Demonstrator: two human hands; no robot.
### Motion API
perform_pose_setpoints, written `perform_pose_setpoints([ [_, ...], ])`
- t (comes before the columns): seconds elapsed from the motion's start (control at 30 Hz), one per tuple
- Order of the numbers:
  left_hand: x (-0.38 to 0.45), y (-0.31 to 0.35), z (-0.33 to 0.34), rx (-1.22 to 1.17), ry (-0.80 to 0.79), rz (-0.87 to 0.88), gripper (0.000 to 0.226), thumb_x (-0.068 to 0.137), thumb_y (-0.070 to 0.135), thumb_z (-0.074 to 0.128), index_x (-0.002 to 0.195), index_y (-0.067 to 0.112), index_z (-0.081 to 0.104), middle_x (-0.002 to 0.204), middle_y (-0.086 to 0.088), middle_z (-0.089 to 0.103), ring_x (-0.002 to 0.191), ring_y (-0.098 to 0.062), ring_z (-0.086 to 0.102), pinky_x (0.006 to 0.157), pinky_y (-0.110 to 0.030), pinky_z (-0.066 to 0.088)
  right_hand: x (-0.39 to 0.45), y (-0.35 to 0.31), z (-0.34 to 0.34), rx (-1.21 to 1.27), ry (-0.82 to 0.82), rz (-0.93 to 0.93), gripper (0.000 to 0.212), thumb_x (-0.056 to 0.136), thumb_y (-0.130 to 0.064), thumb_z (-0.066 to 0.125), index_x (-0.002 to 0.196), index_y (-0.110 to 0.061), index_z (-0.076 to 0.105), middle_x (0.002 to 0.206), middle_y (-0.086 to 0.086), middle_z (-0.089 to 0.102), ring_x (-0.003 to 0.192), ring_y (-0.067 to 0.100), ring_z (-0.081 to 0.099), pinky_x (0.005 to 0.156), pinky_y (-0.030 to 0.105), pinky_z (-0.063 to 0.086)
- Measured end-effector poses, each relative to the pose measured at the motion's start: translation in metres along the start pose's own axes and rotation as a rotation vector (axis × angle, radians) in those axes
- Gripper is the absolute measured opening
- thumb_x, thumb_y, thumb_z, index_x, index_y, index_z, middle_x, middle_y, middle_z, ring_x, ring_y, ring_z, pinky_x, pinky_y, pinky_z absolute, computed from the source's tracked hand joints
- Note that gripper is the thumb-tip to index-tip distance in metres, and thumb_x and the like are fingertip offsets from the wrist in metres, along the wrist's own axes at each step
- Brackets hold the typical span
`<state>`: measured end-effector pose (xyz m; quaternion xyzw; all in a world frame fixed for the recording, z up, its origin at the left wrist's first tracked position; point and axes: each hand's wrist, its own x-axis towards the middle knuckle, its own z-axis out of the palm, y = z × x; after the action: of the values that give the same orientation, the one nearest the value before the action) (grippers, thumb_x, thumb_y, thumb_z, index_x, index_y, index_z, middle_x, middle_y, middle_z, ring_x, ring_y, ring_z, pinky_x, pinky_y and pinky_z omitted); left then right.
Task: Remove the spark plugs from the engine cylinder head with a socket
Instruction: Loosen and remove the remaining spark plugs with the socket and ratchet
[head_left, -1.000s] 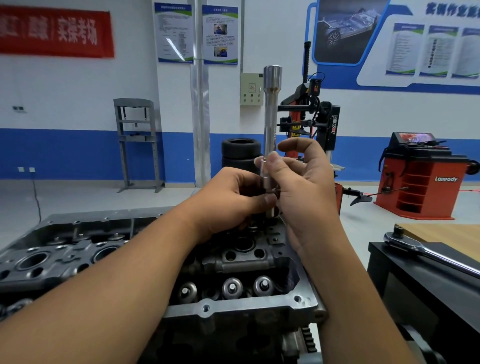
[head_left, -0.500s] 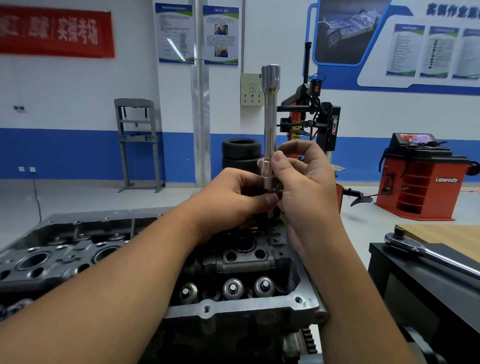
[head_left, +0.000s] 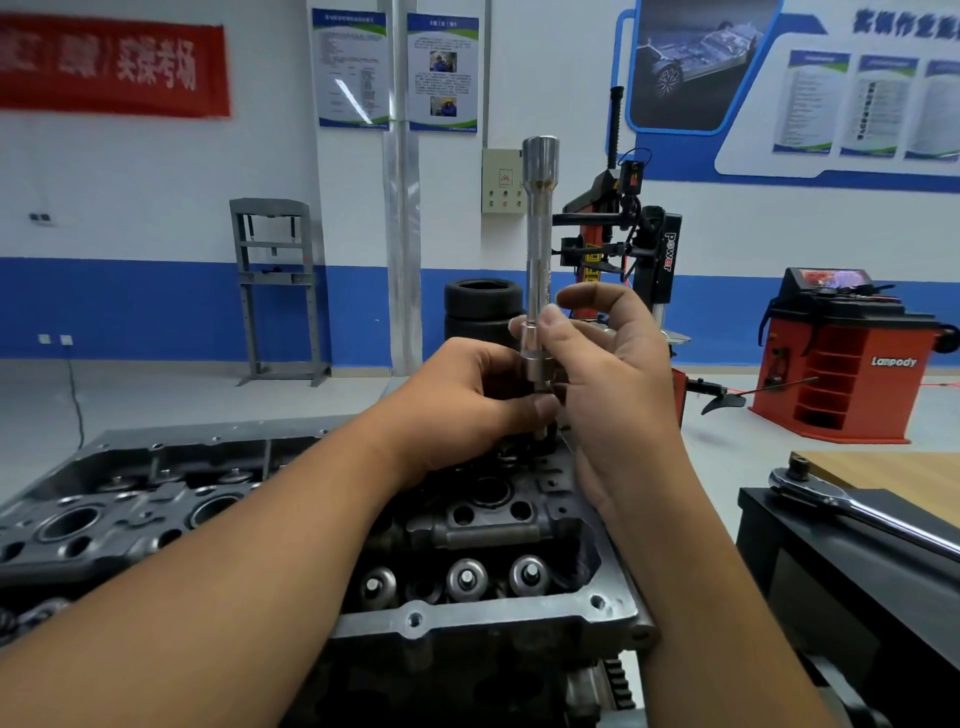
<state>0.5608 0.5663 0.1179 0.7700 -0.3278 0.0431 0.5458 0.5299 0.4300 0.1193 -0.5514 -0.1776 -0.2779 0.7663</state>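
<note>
We hold a long chrome socket (head_left: 538, 249) upright above the far end of the cylinder head (head_left: 483, 535) in a workshop. Our right hand (head_left: 613, 384) pinches the socket's lower shaft between thumb and forefinger, the other fingers loosely curved behind it. Our left hand (head_left: 462, 405), just beside and below the right, has its fingers curled round the socket's bottom end, thumb tip pressed against the dark stub that sticks out beneath it; we cannot tell whether that stub is a spark plug. The socket's wide top rises well above both hands. The head sits directly under our hands and forearms, its open plug wells and round valve caps showing nearer us than the hands. To the right of our right forearm, a ratchet (head_left: 852, 506) lies on a black bench (head_left: 831, 571), apart from both hands. Beyond our hands stand stacked tyres (head_left: 480, 306), a tyre changer (head_left: 639, 244) and a red wheel balancer (head_left: 852, 358) on the floor.
</note>
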Motion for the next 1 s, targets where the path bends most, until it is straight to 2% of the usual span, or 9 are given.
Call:
perform_pose_setpoints([
  [0.13, -0.0002, 0.0009, 0.0002, 0.051, 0.031, 0.024, 0.027, 0.088, 0.016, 0.083, 0.112, 0.004, 0.078, 0.102, -0.01, 0.081, 0.097, -0.023, 0.077, 0.082, -0.026, 0.063, -0.001, 0.0, -0.0009, -0.073, -0.007, -0.018, 0.025, 0.089, -0.011, 0.08, 0.101, -0.022, 0.06, 0.079, 0.006, 0.07, 0.075, 0.02, 0.073, 0.069, 0.041, 0.063],
  [0.27, 0.0013, -0.0018, -0.0012, -0.027, 0.004, -0.032, 0.012, 0.096, 0.015, 0.074, 0.105, 0.007, 0.077, 0.073, -0.004, 0.075, 0.053, -0.01, 0.063, 0.05, -0.022, 0.049, 0.0001, 0.0011, -0.0004, -0.036, 0.001, -0.007, 0.014, 0.098, -0.008, 0.067, 0.098, -0.019, 0.059, 0.091, 0.021, 0.074, 0.083, 0.024, 0.074, 0.081, 0.049, 0.063],
  [0.33, 0.0012, -0.003, -0.0013, -0.048, -0.016, -0.035, 0.01, 0.098, 0.008, 0.071, 0.106, 0.007, 0.076, 0.069, 0.003, 0.072, 0.047, -0.003, 0.057, 0.047, -0.017, 0.044, 0.0012, 0.0014, -0.0008, -0.016, 0.006, -0.004, 0.013, 0.102, -0.008, 0.062, 0.097, -0.019, 0.059, 0.094, 0.023, 0.074, 0.086, 0.025, 0.074, 0.077, 0.046, 0.063],
  [0.47, 0.0005, -0.0022, -0.0016, 0.031, -0.017, 0.016, 0.018, 0.095, 0.01, 0.076, 0.113, 0.006, 0.077, 0.101, -0.007, 0.082, 0.093, -0.016, 0.079, 0.084, -0.028, 0.062, 0.0008, 0.0015, -0.0017, -0.024, -0.008, 0.011, 0.011, 0.096, -0.017, 0.072, 0.098, -0.021, 0.061, 0.091, 0.02, 0.074, 0.081, 0.025, 0.075, 0.069, 0.042, 0.062],
  [0.53, 0.0007, -0.002, -0.0019, 0.064, -0.003, 0.029, 0.024, 0.091, 0.014, 0.081, 0.113, 0.004, 0.077, 0.104, -0.01, 0.081, 0.099, -0.022, 0.078, 0.087, -0.03, 0.063, 0.0006, 0.0019, -0.002, -0.072, -0.001, 0.008, 0.027, 0.085, -0.021, 0.084, 0.1, -0.02, 0.061, 0.081, 0.013, 0.07, 0.071, 0.022, 0.073, 0.067, 0.044, 0.062],
  [0.63, 0.0015, -0.0016, -0.0017, 0.06, 0.023, 0.015, 0.028, 0.089, 0.019, 0.083, 0.109, 0.0, 0.076, 0.095, -0.014, 0.08, 0.081, -0.02, 0.078, 0.068, -0.026, 0.062, 0.0007, 0.0016, -0.0021, -0.059, 0.032, 0.006, 0.029, 0.084, -0.016, 0.085, 0.097, -0.019, 0.06, 0.073, 0.004, 0.062, 0.061, 0.013, 0.067, 0.062, 0.037, 0.058],
  [0.73, 0.0004, -0.0019, -0.002, -0.014, -0.012, -0.023, 0.017, 0.095, 0.015, 0.076, 0.109, 0.006, 0.077, 0.08, -0.006, 0.075, 0.051, -0.005, 0.061, 0.049, -0.019, 0.047, 0.0002, 0.0007, -0.0021, -0.038, 0.034, 0.001, 0.019, 0.093, -0.015, 0.076, 0.101, -0.019, 0.06, 0.082, 0.017, 0.07, 0.071, 0.019, 0.072, 0.066, 0.039, 0.062],
  [0.87, 0.0004, -0.0032, -0.0019, 0.013, -0.013, 0.007, 0.018, 0.096, 0.007, 0.075, 0.114, 0.005, 0.077, 0.103, -0.01, 0.081, 0.095, -0.022, 0.079, 0.086, -0.035, 0.062, -0.0004, 0.0002, -0.0009, -0.016, -0.007, 0.017, 0.005, 0.102, -0.014, 0.064, 0.101, -0.018, 0.06, 0.094, 0.021, 0.075, 0.086, 0.025, 0.076, 0.076, 0.043, 0.064],
  [1.0, -0.0005, 0.0, -0.0003, 0.066, 0.018, 0.017, 0.025, 0.089, 0.015, 0.083, 0.109, 0.002, 0.077, 0.104, -0.014, 0.08, 0.101, -0.027, 0.077, 0.086, -0.035, 0.063, -0.0002, -0.0007, 0.0001, -0.055, 0.016, -0.015, 0.016, 0.094, -0.016, 0.075, 0.099, -0.019, 0.061, 0.086, 0.013, 0.068, 0.076, 0.02, 0.071, 0.075, 0.05, 0.063],
])
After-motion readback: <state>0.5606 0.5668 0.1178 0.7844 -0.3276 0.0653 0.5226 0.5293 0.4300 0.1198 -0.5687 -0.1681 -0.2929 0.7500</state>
